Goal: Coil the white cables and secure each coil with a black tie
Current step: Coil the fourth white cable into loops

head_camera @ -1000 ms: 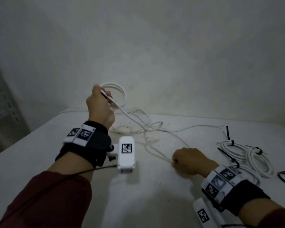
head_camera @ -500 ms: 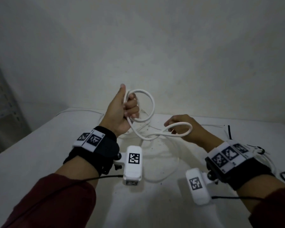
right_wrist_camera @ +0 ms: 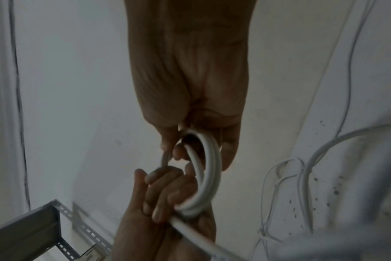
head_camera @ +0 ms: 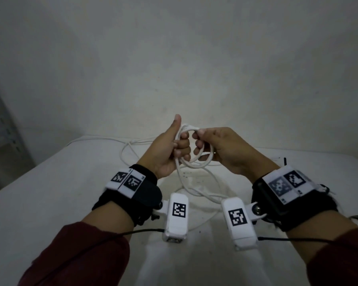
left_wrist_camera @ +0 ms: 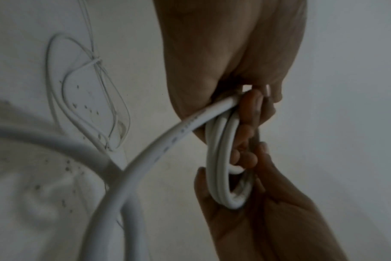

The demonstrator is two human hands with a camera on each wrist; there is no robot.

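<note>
Mid-frame in the head view: left hand (head_camera: 170, 149) curled around a small coil (head_camera: 194, 155) of white cable (head_camera: 196, 190), thumb up; right hand (head_camera: 221, 149) pinching the same loops from the other side, fingers hooked through. Held up over the table (head_camera: 50, 182), not resting on it. Loose tail running down toward lower centre, between the two wrist cameras, then out to slack loops on the tabletop, upper centre. Likely risks: loops springing open if either grip eases while feeding in the next turn; tail snagging or kinking in the tangled slack; uneven loops too loose to tie. No black tie in view here.
</note>
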